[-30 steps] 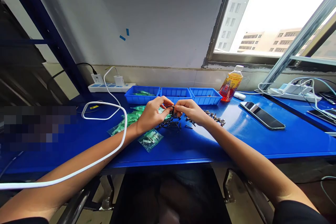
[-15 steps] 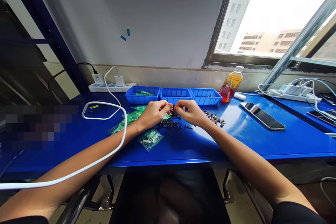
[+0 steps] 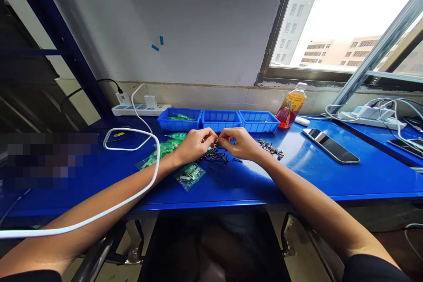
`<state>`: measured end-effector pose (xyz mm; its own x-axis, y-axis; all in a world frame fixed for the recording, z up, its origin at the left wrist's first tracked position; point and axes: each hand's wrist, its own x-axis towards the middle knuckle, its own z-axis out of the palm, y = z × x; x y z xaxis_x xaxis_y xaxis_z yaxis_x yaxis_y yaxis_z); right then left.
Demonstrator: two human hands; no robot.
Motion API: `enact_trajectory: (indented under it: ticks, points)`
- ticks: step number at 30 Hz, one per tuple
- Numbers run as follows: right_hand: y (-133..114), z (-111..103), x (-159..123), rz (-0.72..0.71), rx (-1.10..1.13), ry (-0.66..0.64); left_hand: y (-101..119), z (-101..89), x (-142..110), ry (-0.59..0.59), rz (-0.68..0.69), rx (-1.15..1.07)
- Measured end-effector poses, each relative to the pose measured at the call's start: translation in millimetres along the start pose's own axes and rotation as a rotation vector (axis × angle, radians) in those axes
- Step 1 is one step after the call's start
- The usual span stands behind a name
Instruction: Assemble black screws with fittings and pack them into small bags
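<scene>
My left hand (image 3: pixel 197 144) and my right hand (image 3: pixel 239 142) meet fingertip to fingertip above the desk. Both are closed in a pinch; whatever lies between the fingertips is too small to make out. Beneath them is a loose pile of black screws (image 3: pixel 216 156). Left of the pile, small green plastic bags (image 3: pixel 165 147) lie partly behind my left hand. One clear bag with pale and metal pieces (image 3: pixel 190 175) lies nearer the front edge. To the right of my right hand are scattered silvery screws (image 3: pixel 272 149).
Behind my hands stand a left blue bin (image 3: pixel 161 120) with green bags, a middle blue bin (image 3: pixel 221 125) and a right blue bin (image 3: pixel 259 128). A drink bottle (image 3: pixel 291 106) and phone (image 3: pixel 330 145) are on the right. A white cable (image 3: pixel 157 158) crosses over my left forearm.
My fingertips have come closer together, and my hands have shifted very slightly. The bags, screws and bins have stayed in place.
</scene>
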<state>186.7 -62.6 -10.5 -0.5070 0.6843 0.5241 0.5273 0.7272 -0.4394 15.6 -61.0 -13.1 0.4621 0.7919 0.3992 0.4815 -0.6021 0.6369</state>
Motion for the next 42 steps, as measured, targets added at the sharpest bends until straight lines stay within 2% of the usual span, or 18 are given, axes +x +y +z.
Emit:
enact_trajectory:
  ticks: [12,28,36,42]
  points:
    - [-0.3,-1.0,-1.1,0.010,-0.122,-0.081,-3.4,2.0,-0.9,-0.013,0.013,0.030]
    - [0.2,-1.5,-0.2,0.023,-0.087,-0.042,-3.6,0.4,-0.2,0.024,0.041,0.011]
    - [5.1,3.1,0.6,0.103,-0.128,0.050,-4.0,0.3,0.7,0.042,0.017,0.017]
    - [3.7,2.1,0.8,0.058,-0.129,0.069,-1.2,-0.5,0.5,0.017,0.001,0.003]
